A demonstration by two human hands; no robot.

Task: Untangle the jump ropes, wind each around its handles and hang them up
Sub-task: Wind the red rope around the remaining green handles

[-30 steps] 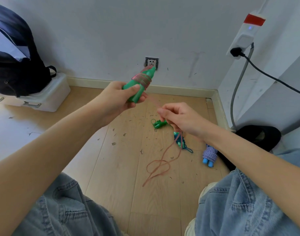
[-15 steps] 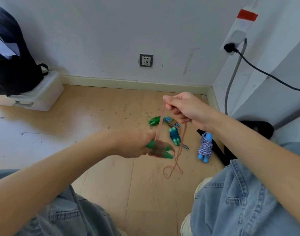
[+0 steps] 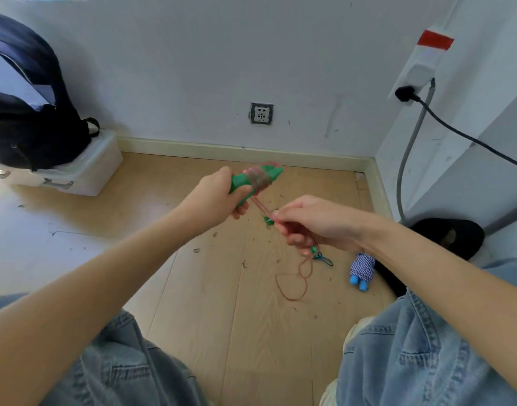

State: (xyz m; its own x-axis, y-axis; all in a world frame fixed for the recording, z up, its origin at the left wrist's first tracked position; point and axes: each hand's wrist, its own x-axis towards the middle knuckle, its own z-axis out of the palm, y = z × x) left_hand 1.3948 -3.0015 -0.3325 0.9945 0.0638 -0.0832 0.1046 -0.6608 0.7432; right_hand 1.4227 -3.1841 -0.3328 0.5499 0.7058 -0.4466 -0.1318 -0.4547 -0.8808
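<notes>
My left hand (image 3: 214, 200) grips a pair of green jump-rope handles (image 3: 255, 178), held pointing up and to the right, with pink rope wound around their middle. A taut stretch of the pink rope (image 3: 261, 207) runs down to my right hand (image 3: 313, 224), which pinches it. The rope's loose end (image 3: 295, 284) lies looped on the wood floor below that hand. A second rope with green-blue handles (image 3: 321, 257) lies on the floor, mostly hidden behind my right hand. A wound blue-and-white rope with blue handles (image 3: 361, 272) rests beside my right forearm.
A black backpack (image 3: 25, 112) sits on a white plastic box (image 3: 84, 174) at the left wall. A wall socket (image 3: 261, 113) is straight ahead. A power strip (image 3: 418, 65) with a black cable hangs on the right wall; a dark object (image 3: 453, 235) lies in the corner.
My left hand swung the handles down and back up to the right, adding rope to the winding. My right hand dropped lower, and the loose rope on the floor has shortened.
</notes>
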